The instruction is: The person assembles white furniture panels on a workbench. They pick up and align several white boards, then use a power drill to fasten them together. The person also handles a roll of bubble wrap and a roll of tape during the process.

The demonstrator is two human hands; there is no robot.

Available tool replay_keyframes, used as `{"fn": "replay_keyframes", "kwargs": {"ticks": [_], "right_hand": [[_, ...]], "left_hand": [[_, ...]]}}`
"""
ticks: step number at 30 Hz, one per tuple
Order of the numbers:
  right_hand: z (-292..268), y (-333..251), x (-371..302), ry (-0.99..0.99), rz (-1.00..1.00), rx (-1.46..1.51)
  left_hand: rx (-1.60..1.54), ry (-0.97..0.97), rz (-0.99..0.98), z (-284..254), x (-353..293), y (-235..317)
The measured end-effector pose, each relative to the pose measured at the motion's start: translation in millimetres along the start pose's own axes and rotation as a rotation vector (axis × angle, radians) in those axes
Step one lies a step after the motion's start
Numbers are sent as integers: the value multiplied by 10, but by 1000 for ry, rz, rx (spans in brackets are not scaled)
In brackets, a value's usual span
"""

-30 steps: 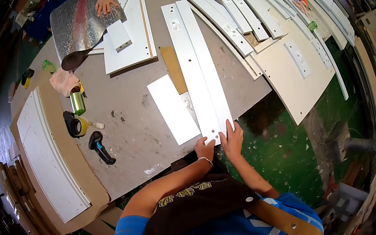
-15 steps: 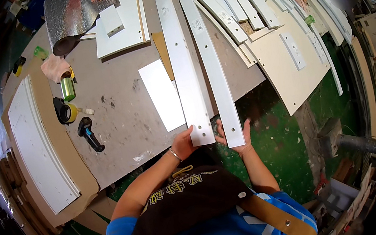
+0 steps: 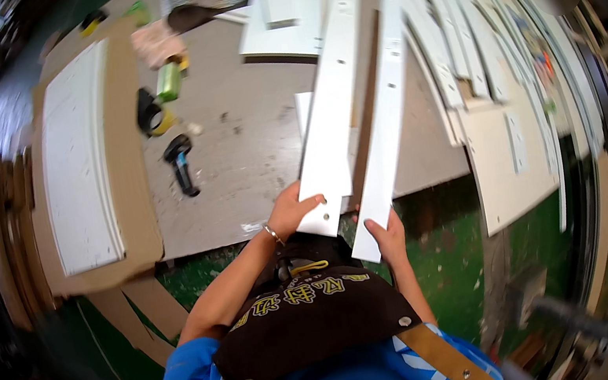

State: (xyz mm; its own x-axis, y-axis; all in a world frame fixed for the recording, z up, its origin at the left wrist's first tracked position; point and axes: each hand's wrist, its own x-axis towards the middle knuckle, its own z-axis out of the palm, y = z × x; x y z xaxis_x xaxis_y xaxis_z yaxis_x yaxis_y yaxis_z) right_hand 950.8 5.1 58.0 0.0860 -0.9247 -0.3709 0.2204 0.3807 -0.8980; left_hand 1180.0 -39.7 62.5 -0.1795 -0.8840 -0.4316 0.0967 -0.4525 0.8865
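Observation:
My left hand [image 3: 293, 209] grips the near end of a long white board [image 3: 331, 102], its thumb lying on top by a drilled hole. A narrower white board [image 3: 387, 109] is in my right hand [image 3: 388, 232], with the thumb across its face close to the near end. Both boards point away from me over the table, tilting to the right at their far ends. A dark gap runs between them. Small holes dot their faces. Most fingers of both hands are hidden beneath the boards.
On the grey table [image 3: 252, 166] lie a handheld scanner [image 3: 179, 164], a tape dispenser [image 3: 151, 115], a green roll [image 3: 168, 82] and a pink cloth [image 3: 155, 43]. White panels [image 3: 80, 158] rest on cardboard at left. More white boards [image 3: 446, 32] fill the right side.
My right thumb has come over the narrow board, where the fingers were spread before. Both boards now slant rightward in view. The scene has shifted, and another person's hand at the top has left view.

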Motion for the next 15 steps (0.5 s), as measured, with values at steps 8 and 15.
{"fn": "replay_keyframes", "kwargs": {"ticks": [8, 15], "right_hand": [[1043, -144, 241, -201, -133, -89], [2643, 251, 453, -479, -61, -242]], "left_hand": [[-76, 134, 221, -1195, -1011, 191], [155, 484, 339, -3010, -2064, 144]]}}
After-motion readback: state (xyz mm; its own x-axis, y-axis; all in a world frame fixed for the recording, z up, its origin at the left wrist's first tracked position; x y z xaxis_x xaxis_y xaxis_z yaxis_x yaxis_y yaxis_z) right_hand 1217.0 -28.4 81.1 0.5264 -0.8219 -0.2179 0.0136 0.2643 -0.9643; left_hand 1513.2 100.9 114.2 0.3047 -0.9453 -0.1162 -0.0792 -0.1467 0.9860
